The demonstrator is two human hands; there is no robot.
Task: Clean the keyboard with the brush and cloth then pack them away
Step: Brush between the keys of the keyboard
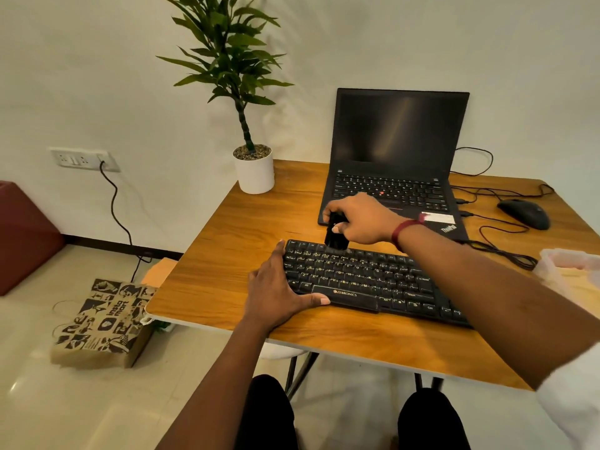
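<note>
Well, from my remote seat I start at the far left, where a dark red seat (pixel 24 235) sits by the wall and a black cable (pixel 115 206) drops from a white wall socket (pixel 85 159) to the floor. Below it a brown paper bag (pixel 104 323) printed "insta mart" stands on the tiles against the corner of the wooden table (pixel 220 274); I cannot see into it. At the table's back edge a white pot (pixel 255 173) holds pebbles and a tall green plant. My left hand (pixel 279 293) lies released, fingers straight, flat on the wood at the left end of the black keyboard (pixel 357 277), thumb along its front edge just beside the gold "ZEBRONICS" mark. My right hand (pixel 360 219), a red band on the wrist, grasps a black brush (pixel 336 237) upright, its bristles touching the top key row near the left end. Behind it an open laptop (pixel 397 134) with a dark screen reads "ThinkPad" at its right corner, partly hidden by my right hand. Further right a black mouse (pixel 524 213) rests among loose cables, and a translucent plastic container (pixel 571 267) sits at the frame's edge; I cannot tell what it holds.
</note>
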